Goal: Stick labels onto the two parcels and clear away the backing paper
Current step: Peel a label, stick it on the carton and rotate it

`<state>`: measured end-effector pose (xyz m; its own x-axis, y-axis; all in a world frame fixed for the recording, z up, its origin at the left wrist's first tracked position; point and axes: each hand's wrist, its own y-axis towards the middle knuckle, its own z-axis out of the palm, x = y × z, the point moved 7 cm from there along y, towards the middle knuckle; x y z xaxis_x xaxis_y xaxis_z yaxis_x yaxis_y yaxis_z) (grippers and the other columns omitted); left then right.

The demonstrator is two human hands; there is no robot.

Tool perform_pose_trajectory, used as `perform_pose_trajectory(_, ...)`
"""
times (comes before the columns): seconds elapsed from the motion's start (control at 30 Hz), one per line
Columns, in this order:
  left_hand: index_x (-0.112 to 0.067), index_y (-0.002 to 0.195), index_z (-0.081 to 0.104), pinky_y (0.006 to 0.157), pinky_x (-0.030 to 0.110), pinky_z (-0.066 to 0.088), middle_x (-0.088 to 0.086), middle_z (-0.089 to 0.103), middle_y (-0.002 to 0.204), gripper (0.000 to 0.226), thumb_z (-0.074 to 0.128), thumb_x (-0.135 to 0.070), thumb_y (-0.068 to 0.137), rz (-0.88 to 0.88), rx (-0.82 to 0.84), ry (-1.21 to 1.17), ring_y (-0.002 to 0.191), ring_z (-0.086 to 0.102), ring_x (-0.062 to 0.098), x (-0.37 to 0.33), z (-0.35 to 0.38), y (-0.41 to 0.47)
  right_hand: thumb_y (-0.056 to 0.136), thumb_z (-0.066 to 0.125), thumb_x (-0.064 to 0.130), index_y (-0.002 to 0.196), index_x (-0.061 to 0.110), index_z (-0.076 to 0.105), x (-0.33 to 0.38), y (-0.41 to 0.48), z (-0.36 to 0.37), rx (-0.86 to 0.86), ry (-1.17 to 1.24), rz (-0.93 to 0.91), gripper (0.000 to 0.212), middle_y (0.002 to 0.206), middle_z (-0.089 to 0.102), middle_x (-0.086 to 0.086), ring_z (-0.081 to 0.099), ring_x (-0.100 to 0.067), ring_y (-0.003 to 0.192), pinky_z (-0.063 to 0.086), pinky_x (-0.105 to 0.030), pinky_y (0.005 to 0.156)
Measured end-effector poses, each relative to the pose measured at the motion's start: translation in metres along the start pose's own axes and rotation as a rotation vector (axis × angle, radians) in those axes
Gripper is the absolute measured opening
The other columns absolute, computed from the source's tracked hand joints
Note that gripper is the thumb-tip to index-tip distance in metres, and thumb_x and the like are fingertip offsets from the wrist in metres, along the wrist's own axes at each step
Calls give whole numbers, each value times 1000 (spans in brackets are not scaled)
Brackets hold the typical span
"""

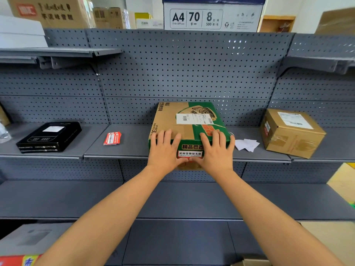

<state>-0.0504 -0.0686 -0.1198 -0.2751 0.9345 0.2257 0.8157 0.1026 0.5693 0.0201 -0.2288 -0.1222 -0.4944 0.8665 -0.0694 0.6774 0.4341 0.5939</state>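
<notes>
On one parcel [169,120]: left hand [164,152], right hand [217,152]

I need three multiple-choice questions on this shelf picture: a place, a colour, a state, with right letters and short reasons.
1. Where do the white scraps of backing paper lie? A) in a bin B) on the floor C) between the green-and-brown cardboard box and the plain brown cardboard parcel
2. The small stack of labels is: A) blue B) red and white C) yellow
3. The left hand and right hand: A) both rest on the green-and-brown box B) both hang free C) hold the parcel
Answers: 1 C: they lie on the grey shelf between the two. 2 B: red with white print. 3 A: fingers lie flat on its top.
</notes>
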Motion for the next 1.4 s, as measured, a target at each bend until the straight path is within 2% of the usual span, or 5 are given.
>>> perform_pose_trajectory(0.43, -29, 139, 52, 108, 47, 35, 2, 54, 132, 73, 48, -78, 85, 131, -48, -109, 124, 48, 28, 35, 0, 4, 93, 54, 64, 134, 26, 63, -35, 8, -9, -87, 190, -110, 57, 135, 62, 2, 53, -26, 124, 37, -49, 103)
perform_pose_trajectory(0.67, -22, 122, 64, 102, 43, 37, -2, 61, 125, 43, 29, -43, 107, -44, -122, -208, 117, 52, 25, 62, -10, -4, 105, 41, 38, 69, 16, 55, -55, 28, -32, -65, 546, 275, 44, 75, 61, -3, 57, -30, 79, 35, -34, 55)
perform_pose_trajectory(0.9, -15, 114, 67, 101, 46, 38, 2, 62, 119, 34, 37, -30, 106, -464, -60, -355, 115, 50, 28, 130, -6, -14, 108, 30, 47, 86, 18, 56, 6, 49, -37, 117, 701, 150, 45, 80, 67, -7, 62, -34, 77, 53, -45, 70)
perform_pose_trajectory(1.17, -14, 113, 67, 93, 35, 36, 9, 54, 117, 37, 32, -25, 108, -742, -81, -646, 112, 46, 31, 148, -14, -38, 103, 38, 17, 113, 18, 57, -12, 110, 3, 192, 860, 171, 22, 102, 66, -4, 62, -26, 82, 54, -43, 73)
perform_pose_trajectory(1.4, -5, 105, 68, 87, 35, 40, 4, 60, 103, 39, 32, -21, 108, -982, -203, -897, 103, 54, 22, 133, -29, -57, 100, 50, 18, 139, 12, 55, -62, 159, 73, 278, 860, 332, 40, 137, 58, -21, 56, -42, 121, 46, -45, 98)
